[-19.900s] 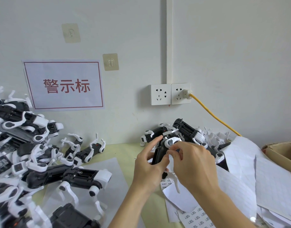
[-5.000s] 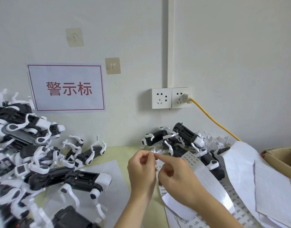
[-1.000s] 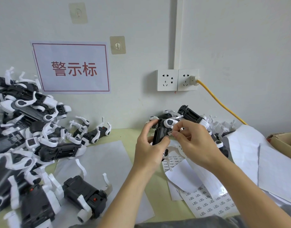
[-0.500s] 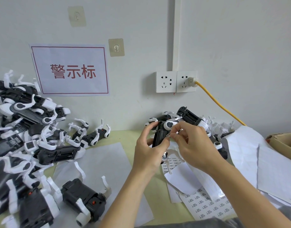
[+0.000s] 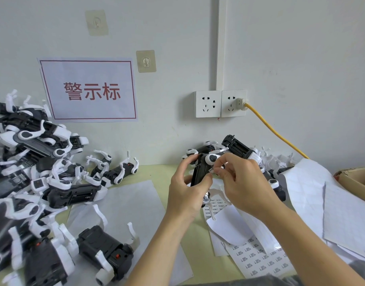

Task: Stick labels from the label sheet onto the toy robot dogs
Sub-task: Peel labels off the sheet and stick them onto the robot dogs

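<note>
- A heap of toy robot dogs (image 5: 39, 162) lies at the left of the surface (image 5: 156, 172).
- Left hand (image 5: 187, 193): its grip wraps one black dog (image 5: 200, 172), held upright; better kept steady.
- Right hand (image 5: 245, 182) pinches a small label (image 5: 212, 169) against the dog's body; it should go on flat, rubbed from one edge.
- The label sheet (image 5: 260, 263) lies below the right arm.

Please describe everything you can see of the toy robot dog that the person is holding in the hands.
The black plastic toy robot dog with white legs is held above the pale green table, roughly upright. A round white leg joint with a dark centre shows near its top, and a small shiny metal part at its lower end. The left hand grips its body from the left. The right hand pinches a small white label at the body's right edge.
</note>
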### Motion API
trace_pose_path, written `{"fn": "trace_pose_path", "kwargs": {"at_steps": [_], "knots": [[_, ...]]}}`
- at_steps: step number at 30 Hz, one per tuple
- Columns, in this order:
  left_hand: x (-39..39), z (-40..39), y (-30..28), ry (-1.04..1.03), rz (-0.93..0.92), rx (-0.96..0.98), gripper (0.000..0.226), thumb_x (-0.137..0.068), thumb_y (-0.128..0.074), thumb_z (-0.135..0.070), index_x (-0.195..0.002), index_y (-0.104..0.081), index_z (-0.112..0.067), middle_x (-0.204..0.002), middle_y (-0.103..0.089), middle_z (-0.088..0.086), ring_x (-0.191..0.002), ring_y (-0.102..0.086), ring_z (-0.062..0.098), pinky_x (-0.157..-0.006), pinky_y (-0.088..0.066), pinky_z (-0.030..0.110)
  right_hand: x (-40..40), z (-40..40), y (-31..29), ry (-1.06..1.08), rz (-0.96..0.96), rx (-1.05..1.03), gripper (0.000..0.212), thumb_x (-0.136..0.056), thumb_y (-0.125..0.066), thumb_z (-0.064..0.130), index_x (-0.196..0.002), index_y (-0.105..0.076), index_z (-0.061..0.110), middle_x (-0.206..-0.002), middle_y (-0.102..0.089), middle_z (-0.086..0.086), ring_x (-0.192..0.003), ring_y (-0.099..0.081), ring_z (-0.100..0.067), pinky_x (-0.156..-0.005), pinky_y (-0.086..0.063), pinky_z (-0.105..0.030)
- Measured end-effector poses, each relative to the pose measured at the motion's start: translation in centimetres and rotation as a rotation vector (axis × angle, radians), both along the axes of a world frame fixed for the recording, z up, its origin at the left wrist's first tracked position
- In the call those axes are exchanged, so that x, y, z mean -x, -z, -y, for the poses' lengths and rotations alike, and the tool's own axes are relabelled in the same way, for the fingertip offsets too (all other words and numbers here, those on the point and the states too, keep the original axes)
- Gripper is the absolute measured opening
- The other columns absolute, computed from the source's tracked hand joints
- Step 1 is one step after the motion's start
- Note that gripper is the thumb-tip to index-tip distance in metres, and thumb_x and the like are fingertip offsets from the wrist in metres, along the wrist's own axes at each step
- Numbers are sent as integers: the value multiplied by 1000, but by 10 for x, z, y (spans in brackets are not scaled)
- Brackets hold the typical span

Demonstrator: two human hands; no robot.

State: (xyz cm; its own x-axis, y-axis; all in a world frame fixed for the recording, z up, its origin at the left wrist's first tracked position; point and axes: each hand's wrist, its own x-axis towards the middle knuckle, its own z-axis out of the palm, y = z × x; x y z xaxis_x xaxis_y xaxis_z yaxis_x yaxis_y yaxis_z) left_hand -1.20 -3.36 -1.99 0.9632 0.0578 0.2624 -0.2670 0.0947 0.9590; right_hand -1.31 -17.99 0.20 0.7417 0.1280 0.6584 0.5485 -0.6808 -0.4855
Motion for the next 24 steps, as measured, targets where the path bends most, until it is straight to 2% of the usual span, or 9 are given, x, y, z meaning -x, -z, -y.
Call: {"fn": "trace_pose_path", "kwargs": {"at_steps": [4,7,9,15,17,20,24], "knots": [[0,0,-1,2,-6,21,48,-77,-74,-19,-111,-64,-51,-93,-72,16,-54,-56,17,-56,-59,38,0,1,-1,-3,-4,14,14,-97,-58,11,-87,-63,18,-51,-52,17,-49,-43,-10,-49,-32,-19],[2,1,-2,8,-13,20,50,-69,-73,-25,-111,-64,-51,-92,-73,15,-57,-59,20,-61,-60,47,0,1,-1,-11,-12,23,15,-97,-58,11,-86,-63,18,-51,-51,17,-49,-43,-11,-49,-33,-20],[2,1,-2,9,-11,15,50,-69,-73,-25,-111,-64,-51,-89,-72,13,-56,-58,19,-61,-60,47,0,0,-1,-17,-16,22,16,-97,-58,11,-85,-62,20,-50,-51,15,-49,-42,-11,-50,-33,-21],[2,0,-2,-2,-13,-1,48,-84,-74,-12,-114,-65,-48,-86,-70,12,-54,-57,18,-63,-59,54,0,0,-1,13,-8,40,14,-98,-58,11,-87,-64,18,-43,-41,7,-48,-42,-12,-48,-26,-24],[2,0,-2,-3,-16,2,47,-85,-74,-12,-114,-65,-48,-86,-70,11,-53,-56,18,-62,-59,51,0,0,-1,16,-9,39,14,-98,-58,11,-88,-64,17,-43,-41,7,-49,-42,-12,-48,-26,-24],[3,0,-2,-5,-15,1,48,-85,-73,-11,-114,-64,-49,-87,-71,13,-51,-55,16,-57,-57,39,0,1,-1,15,-15,34,14,-98,-58,10,-87,-64,18,-45,-46,10,-50,-42,-12,-49,-26,-24],[3,1,-3,0,-15,9,47,-79,-76,-18,-110,-64,-52,-86,-72,13,-53,-56,18,-58,-57,41,1,1,-1,-3,-27,46,15,-97,-58,11,-86,-63,19,-50,-51,17,-51,-42,-13,-47,-25,-23]]}}
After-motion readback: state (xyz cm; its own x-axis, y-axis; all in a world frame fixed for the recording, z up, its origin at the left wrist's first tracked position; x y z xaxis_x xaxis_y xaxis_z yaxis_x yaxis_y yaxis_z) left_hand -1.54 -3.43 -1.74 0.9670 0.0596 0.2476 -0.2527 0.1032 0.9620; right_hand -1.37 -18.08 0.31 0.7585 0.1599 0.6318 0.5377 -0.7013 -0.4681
